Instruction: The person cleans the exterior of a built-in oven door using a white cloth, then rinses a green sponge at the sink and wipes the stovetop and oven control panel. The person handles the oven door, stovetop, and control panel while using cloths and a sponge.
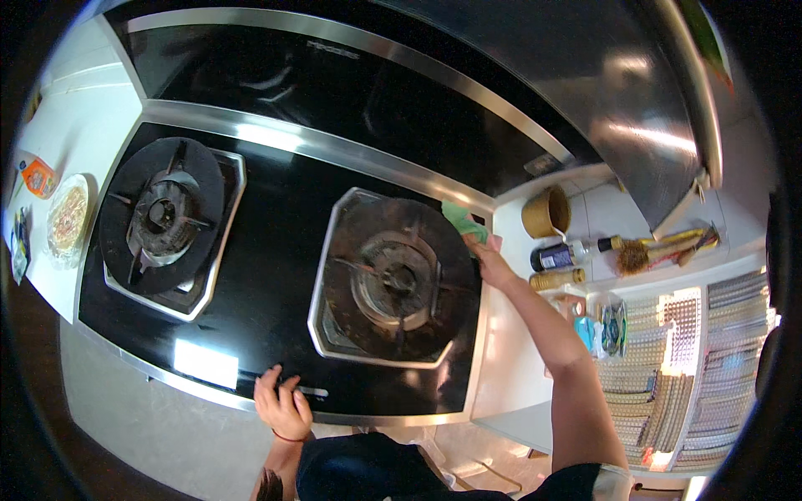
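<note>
My right hand [492, 262] is at the back right corner of a black glass gas cooktop [269, 250], with its fingers on a green cloth [463, 220]. Something pink shows beside the cloth. Close to that hand lies the right burner's dark round ring [401, 278], over an octagonal metal tray. My left hand [283, 404] rests at the cooktop's front edge, fingers apart and holding nothing, with a thin red band at the wrist. The left burner [163, 215] has a similar dark ring.
Right of the cooktop stand a brown container [546, 211], a dark bottle [557, 255], a jar [557, 278] and brushes [633, 255]. At left are a plastic-covered plate [69, 219] and an orange-labelled package [39, 176]. A range hood [626, 106] hangs above the back.
</note>
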A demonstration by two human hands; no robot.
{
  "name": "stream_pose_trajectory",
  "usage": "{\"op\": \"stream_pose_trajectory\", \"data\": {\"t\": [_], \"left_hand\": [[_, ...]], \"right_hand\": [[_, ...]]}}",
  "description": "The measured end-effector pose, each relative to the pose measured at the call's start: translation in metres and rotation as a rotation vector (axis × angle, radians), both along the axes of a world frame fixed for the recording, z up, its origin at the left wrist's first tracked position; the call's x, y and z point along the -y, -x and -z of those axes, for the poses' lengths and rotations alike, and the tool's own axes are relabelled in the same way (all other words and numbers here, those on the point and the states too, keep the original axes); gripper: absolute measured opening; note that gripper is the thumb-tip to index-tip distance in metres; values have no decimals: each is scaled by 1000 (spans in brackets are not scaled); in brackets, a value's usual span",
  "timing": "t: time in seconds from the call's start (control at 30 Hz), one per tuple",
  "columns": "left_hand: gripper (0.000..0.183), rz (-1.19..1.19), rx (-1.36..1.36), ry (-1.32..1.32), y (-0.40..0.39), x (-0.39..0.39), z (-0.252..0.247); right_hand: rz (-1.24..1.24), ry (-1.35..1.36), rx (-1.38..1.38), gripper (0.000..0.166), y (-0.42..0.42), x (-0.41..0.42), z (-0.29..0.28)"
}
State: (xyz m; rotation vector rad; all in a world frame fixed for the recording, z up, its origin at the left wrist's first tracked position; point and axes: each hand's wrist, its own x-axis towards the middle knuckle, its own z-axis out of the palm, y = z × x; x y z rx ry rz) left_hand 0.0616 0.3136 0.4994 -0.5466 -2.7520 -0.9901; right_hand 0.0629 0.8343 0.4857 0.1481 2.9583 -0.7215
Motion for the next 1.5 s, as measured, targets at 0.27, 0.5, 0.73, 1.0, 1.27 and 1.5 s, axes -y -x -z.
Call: {"op": "stream_pose_trajectory", "data": {"t": [0.27,0.5,0.73,1.0,1.27,1.5], "left_hand": [[22,-61,-167,-17,-4,-3,1],[21,29,-199,-145,-10,9,-2],[20,26,-106,-294,-97,74,5],[24,-53,478,-512,-229,233,28],[68,-34,1301,-1721,-200,325,-47],[22,-78,1022,-1120,-192,297,-69]], "right_hand": [[45,-217,-382,33,-95,124,-28],[202,-77,-384,29,-179,235,-48],[293,-210,-348,34,-249,326,-23],[1006,1562,157,35,-191,520,47],[401,2368,471,42,-223,678,-54],[488,2074,320,40,-267,645,-54]]}}
